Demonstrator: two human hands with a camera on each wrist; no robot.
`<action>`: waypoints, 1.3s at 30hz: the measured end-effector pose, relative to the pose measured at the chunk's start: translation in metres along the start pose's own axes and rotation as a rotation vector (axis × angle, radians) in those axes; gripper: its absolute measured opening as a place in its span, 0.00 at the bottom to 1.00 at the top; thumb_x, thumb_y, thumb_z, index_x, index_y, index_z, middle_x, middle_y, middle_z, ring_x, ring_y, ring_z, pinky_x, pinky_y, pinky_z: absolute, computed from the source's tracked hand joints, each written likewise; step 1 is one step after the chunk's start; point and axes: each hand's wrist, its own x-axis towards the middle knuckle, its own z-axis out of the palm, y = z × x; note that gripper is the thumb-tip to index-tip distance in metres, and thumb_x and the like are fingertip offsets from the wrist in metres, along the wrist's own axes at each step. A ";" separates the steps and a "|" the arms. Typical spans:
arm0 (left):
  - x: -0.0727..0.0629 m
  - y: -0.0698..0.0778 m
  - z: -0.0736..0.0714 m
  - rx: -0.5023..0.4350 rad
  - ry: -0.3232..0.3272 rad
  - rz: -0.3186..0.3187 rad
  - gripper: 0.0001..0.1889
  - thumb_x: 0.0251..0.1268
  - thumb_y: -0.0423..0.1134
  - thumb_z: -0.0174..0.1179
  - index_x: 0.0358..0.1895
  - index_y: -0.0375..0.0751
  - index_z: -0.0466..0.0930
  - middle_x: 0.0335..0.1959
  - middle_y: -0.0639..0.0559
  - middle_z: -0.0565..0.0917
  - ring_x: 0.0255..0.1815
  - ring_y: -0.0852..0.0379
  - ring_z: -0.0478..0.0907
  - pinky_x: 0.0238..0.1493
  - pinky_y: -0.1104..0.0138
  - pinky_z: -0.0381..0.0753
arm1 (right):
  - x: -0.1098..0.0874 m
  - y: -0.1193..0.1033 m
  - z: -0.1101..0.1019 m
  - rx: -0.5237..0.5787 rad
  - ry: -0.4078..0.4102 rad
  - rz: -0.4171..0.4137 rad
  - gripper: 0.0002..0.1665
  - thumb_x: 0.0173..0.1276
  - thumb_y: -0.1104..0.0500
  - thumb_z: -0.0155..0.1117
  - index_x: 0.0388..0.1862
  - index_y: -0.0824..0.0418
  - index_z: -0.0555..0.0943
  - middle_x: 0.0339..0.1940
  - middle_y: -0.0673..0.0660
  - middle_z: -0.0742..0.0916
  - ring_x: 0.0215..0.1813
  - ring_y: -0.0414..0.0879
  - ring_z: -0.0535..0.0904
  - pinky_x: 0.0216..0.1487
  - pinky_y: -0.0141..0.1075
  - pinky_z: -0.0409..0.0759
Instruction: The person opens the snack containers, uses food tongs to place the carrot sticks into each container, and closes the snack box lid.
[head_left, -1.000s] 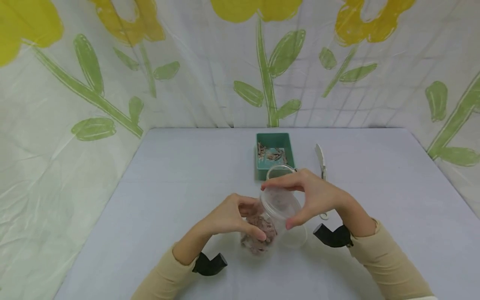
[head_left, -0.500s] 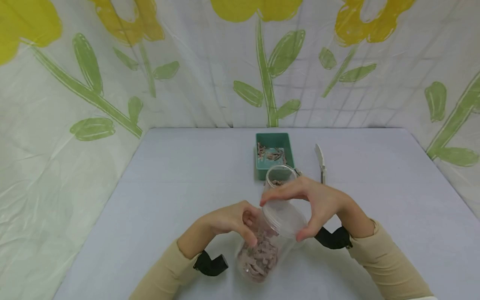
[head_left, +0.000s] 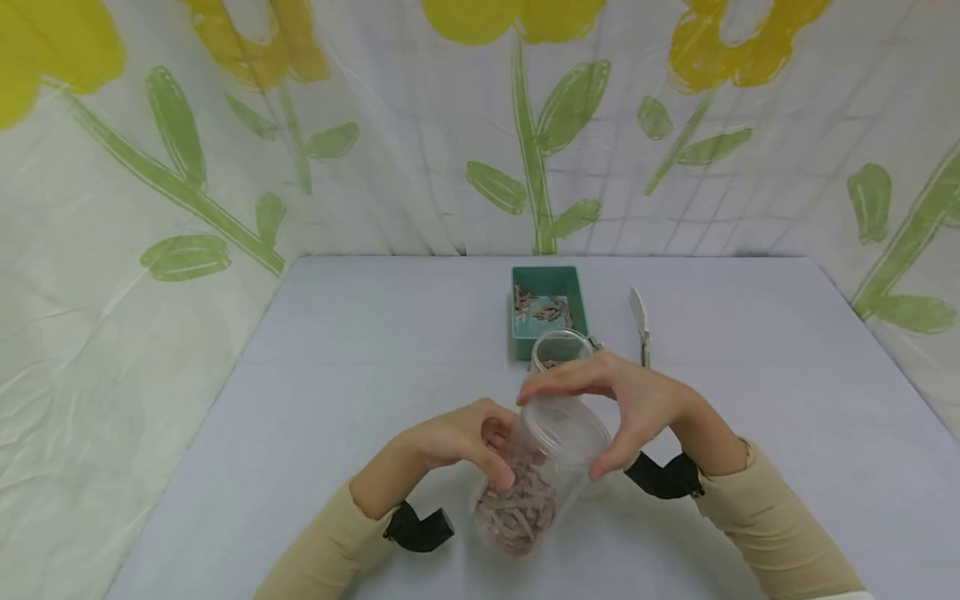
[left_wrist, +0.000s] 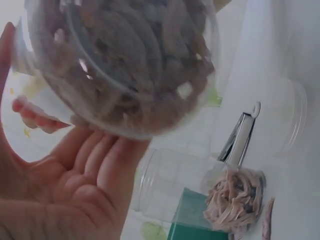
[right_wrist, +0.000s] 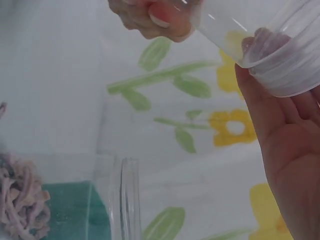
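Observation:
A clear plastic jar [head_left: 517, 508] with brownish-pink strips inside is held tilted above the table, its lidded top leaning away to the right. My left hand [head_left: 461, 437] grips the jar's body from the left, thumb in front. At the top, my right hand [head_left: 641, 408] holds the clear lid [head_left: 566, 429] by its rim, thumb on the near side and fingers on the far side. In the left wrist view the jar's round bottom [left_wrist: 130, 75] shows the strips gathered there. The right wrist view shows the lid [right_wrist: 295, 70] on the jar's mouth.
Just behind the hands stands a second clear jar [head_left: 558, 343], uncovered and partly filled with strips. Behind it is a green tray [head_left: 522, 343] with several strips. Metal tongs [head_left: 641, 325] lie to the right. Another clear lid [left_wrist: 297, 117] rests on the table near a loose strip [left_wrist: 268, 220].
The jar in my hands has moved nearer to me, and its strips, blurred by motion before, now look sharper. Both hands keep their hold on jar and lid.

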 end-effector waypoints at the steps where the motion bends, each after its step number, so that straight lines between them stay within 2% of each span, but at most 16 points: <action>1: -0.001 0.001 0.001 0.020 0.022 -0.007 0.40 0.45 0.50 0.76 0.49 0.14 0.73 0.39 0.51 0.85 0.37 0.63 0.79 0.41 0.70 0.79 | 0.000 0.000 0.000 -0.016 0.006 0.020 0.43 0.56 0.49 0.76 0.68 0.61 0.71 0.61 0.57 0.80 0.62 0.50 0.75 0.62 0.44 0.73; 5: -0.004 0.006 0.004 0.114 0.110 -0.047 0.32 0.48 0.43 0.74 0.49 0.19 0.76 0.42 0.47 0.86 0.43 0.62 0.82 0.49 0.66 0.80 | 0.000 -0.003 0.000 -0.075 0.008 0.085 0.41 0.54 0.49 0.77 0.65 0.64 0.74 0.59 0.57 0.82 0.60 0.50 0.77 0.61 0.43 0.74; 10: -0.005 0.007 0.007 0.126 0.114 -0.054 0.29 0.49 0.43 0.73 0.47 0.20 0.77 0.39 0.50 0.85 0.39 0.61 0.81 0.46 0.67 0.81 | 0.000 -0.004 0.000 -0.082 0.007 0.102 0.41 0.54 0.50 0.78 0.62 0.68 0.75 0.57 0.60 0.83 0.59 0.50 0.78 0.59 0.41 0.76; 13: -0.007 0.007 0.009 0.148 0.160 -0.047 0.28 0.50 0.43 0.73 0.45 0.22 0.78 0.39 0.50 0.85 0.40 0.60 0.81 0.46 0.67 0.81 | -0.001 -0.003 0.003 -0.100 0.069 0.149 0.40 0.53 0.53 0.79 0.61 0.71 0.76 0.56 0.62 0.84 0.57 0.49 0.80 0.55 0.41 0.80; 15: -0.007 0.008 0.012 0.219 0.246 -0.034 0.24 0.50 0.41 0.73 0.46 0.25 0.79 0.40 0.48 0.85 0.41 0.59 0.82 0.46 0.67 0.80 | -0.001 -0.005 0.007 -0.153 0.147 0.241 0.40 0.51 0.55 0.80 0.59 0.73 0.77 0.55 0.64 0.84 0.55 0.49 0.81 0.51 0.41 0.81; 17: -0.008 0.009 0.016 0.340 0.378 -0.019 0.24 0.49 0.40 0.74 0.49 0.29 0.81 0.44 0.48 0.85 0.45 0.59 0.82 0.47 0.67 0.80 | 0.002 -0.008 0.012 -0.264 0.233 0.362 0.38 0.52 0.55 0.80 0.58 0.74 0.78 0.53 0.65 0.84 0.52 0.50 0.82 0.46 0.40 0.83; 19: -0.007 0.009 0.020 0.497 0.514 0.001 0.29 0.48 0.41 0.76 0.54 0.31 0.81 0.45 0.46 0.85 0.44 0.58 0.81 0.45 0.66 0.80 | 0.007 -0.013 0.018 -0.390 0.295 0.514 0.39 0.54 0.49 0.77 0.57 0.74 0.78 0.52 0.65 0.85 0.50 0.51 0.83 0.44 0.40 0.83; 20: -0.007 0.008 0.022 0.564 0.574 0.011 0.32 0.46 0.41 0.77 0.57 0.31 0.79 0.48 0.45 0.85 0.45 0.57 0.81 0.47 0.65 0.80 | 0.009 -0.015 0.020 -0.447 0.314 0.579 0.41 0.56 0.44 0.75 0.58 0.74 0.78 0.47 0.65 0.87 0.44 0.51 0.85 0.40 0.39 0.83; 22: -0.007 0.007 0.024 0.622 0.654 0.041 0.37 0.44 0.41 0.78 0.60 0.30 0.76 0.51 0.42 0.84 0.48 0.55 0.80 0.52 0.62 0.80 | 0.011 -0.018 0.023 -0.495 0.361 0.663 0.44 0.60 0.37 0.68 0.58 0.73 0.78 0.46 0.65 0.87 0.42 0.51 0.85 0.39 0.41 0.83; 23: -0.007 0.007 0.024 0.617 0.663 0.063 0.38 0.44 0.40 0.78 0.61 0.29 0.75 0.52 0.41 0.83 0.49 0.54 0.80 0.54 0.61 0.79 | 0.011 -0.019 0.022 -0.475 0.390 0.672 0.45 0.62 0.34 0.64 0.59 0.72 0.78 0.47 0.65 0.86 0.43 0.52 0.85 0.41 0.42 0.84; 25: -0.007 0.007 0.022 0.547 0.632 0.118 0.36 0.45 0.35 0.77 0.61 0.27 0.75 0.51 0.39 0.83 0.51 0.51 0.80 0.57 0.60 0.78 | 0.009 -0.018 0.019 -0.367 0.441 0.613 0.45 0.67 0.34 0.57 0.61 0.73 0.75 0.51 0.67 0.85 0.49 0.55 0.83 0.47 0.47 0.82; 27: -0.008 0.008 0.019 0.427 0.560 0.163 0.36 0.47 0.36 0.77 0.61 0.27 0.74 0.55 0.38 0.81 0.57 0.49 0.78 0.59 0.60 0.76 | 0.006 -0.013 0.015 -0.182 0.448 0.479 0.44 0.73 0.36 0.49 0.65 0.74 0.71 0.62 0.68 0.78 0.63 0.58 0.75 0.60 0.54 0.74; 30: -0.008 0.009 0.016 0.304 0.473 0.186 0.38 0.49 0.45 0.76 0.61 0.26 0.74 0.55 0.38 0.81 0.56 0.48 0.79 0.58 0.62 0.77 | 0.002 -0.002 0.012 0.087 0.367 0.309 0.43 0.77 0.36 0.38 0.73 0.69 0.63 0.69 0.67 0.71 0.72 0.57 0.63 0.69 0.54 0.63; 32: -0.008 0.010 0.015 0.270 0.465 0.188 0.42 0.48 0.54 0.75 0.60 0.26 0.74 0.55 0.38 0.81 0.56 0.48 0.79 0.57 0.62 0.77 | -0.001 0.003 0.013 0.208 0.334 0.261 0.42 0.77 0.33 0.32 0.76 0.60 0.61 0.72 0.62 0.70 0.74 0.53 0.60 0.71 0.49 0.60; 35: -0.010 0.010 0.014 0.271 0.518 0.182 0.45 0.44 0.60 0.74 0.59 0.26 0.75 0.54 0.38 0.82 0.56 0.47 0.79 0.57 0.61 0.77 | -0.004 0.007 0.014 0.281 0.373 0.248 0.35 0.76 0.34 0.36 0.75 0.46 0.64 0.72 0.49 0.70 0.74 0.44 0.60 0.68 0.38 0.63; 39: -0.012 0.012 0.014 0.273 0.544 0.169 0.46 0.43 0.62 0.73 0.59 0.26 0.75 0.54 0.37 0.81 0.57 0.44 0.78 0.58 0.59 0.77 | -0.010 0.009 0.014 0.384 0.407 0.196 0.29 0.76 0.45 0.53 0.73 0.47 0.67 0.72 0.44 0.71 0.72 0.40 0.64 0.65 0.33 0.68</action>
